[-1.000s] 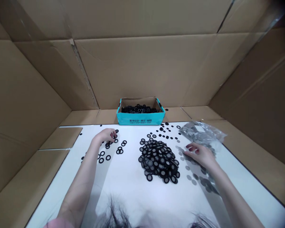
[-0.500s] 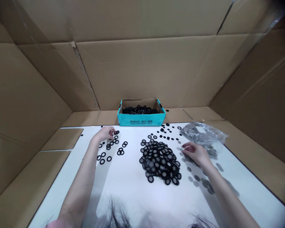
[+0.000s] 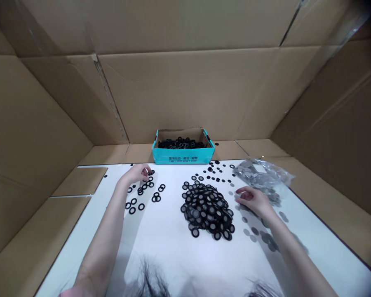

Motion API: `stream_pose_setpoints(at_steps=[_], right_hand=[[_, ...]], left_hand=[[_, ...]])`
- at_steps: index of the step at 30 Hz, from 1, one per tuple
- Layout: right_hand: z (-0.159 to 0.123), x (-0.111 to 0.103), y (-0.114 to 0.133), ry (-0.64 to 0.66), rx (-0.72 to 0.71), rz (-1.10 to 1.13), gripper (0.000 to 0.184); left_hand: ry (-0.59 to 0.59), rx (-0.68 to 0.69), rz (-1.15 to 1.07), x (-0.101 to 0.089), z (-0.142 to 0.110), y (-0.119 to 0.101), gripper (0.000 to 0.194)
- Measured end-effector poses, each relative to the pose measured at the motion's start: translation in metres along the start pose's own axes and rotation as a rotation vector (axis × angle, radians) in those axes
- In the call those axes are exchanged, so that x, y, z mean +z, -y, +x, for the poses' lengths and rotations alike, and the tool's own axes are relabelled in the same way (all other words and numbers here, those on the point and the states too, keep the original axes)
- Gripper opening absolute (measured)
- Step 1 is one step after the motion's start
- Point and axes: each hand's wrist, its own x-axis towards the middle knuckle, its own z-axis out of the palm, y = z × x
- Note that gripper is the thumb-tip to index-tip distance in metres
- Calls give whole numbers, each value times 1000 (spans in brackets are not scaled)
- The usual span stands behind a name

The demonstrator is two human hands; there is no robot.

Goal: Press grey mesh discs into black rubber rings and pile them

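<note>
Nearest, a mound of black rings with grey centres (image 3: 206,210) on the white worktop (image 3: 173,260), each ring lying flat and round, with no long axis and no pointing direction. Right of the mound, loose grey discs (image 3: 246,232) and the right hand (image 3: 252,199), open, fingers lightly curled, seemingly empty. Left of the mound, a sparse scatter of empty black rings (image 3: 141,206) and the left hand (image 3: 136,174), fingers curled at one black ring (image 3: 151,173), any grip impossible to tell. Many rings already centred, fewer loose. Beyond the mound, a clear plastic bag of grey discs (image 3: 259,175) and a teal cardboard box (image 3: 183,156) of black rings, both well filled; farther back, cardboard walls (image 3: 185,82).
</note>
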Motion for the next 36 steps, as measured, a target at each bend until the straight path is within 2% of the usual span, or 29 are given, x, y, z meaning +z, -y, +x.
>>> stream_pose_setpoints(at_steps=[8,14,17,20,24,27,31,36], right_hand=[[-3,-12,13,-35,23,24,29],[-3,-22,31,-108,-18,133,29],[3,-22,61,-108,-93,252,32],[10,-17,107,-70,-197,387,34],[9,-9,172,-10,-332,523,32],[2,-9,206,-4,-410,605,30],[-10,-11,226,-78,-480,717,22],[-21,-9,234,-209,-536,685,8]], left_hand=[[-9,-30,-21,-3,-3,-7,32],[-147,-3,-111,-7,-8,-18,28],[-243,74,-218,-10,-13,-35,20],[-298,195,-374,-16,-24,-63,14],[-313,372,-555,-27,-47,-108,25],[-356,477,-659,-33,-65,-135,31],[-359,663,-876,-33,-81,-153,22],[-317,728,-917,-31,-81,-159,20]])
